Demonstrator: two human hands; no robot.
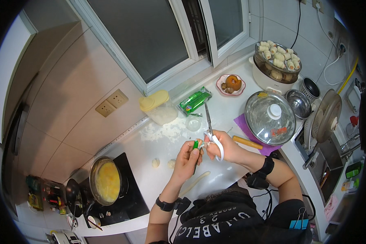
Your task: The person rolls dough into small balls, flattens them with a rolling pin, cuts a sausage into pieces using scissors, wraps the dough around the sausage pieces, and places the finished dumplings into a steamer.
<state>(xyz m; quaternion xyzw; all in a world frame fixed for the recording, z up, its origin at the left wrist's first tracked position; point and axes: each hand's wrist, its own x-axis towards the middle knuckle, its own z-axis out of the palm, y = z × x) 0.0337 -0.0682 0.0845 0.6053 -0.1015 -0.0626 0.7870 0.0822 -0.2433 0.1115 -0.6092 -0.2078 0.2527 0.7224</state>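
In the middle of the head view, my left hand grips a slim green-wrapped stick, most of it hidden by my fingers. My right hand has white-handled scissors hooked on it, blades pointing away from me. Its fingertips meet the stick's near end, where a pale bit of wrapper shows between both hands. Below the hands, a thin rolled dough strip lies on the white counter. Two dough balls, one of them a whole dough ball, sit left of my left hand.
Beyond the hands are a green packet, a flour container and a small clear bowl. A glass lid and wooden rolling pin lie right. A steamer holds sausage rolls. A pan stands on the cooktop.
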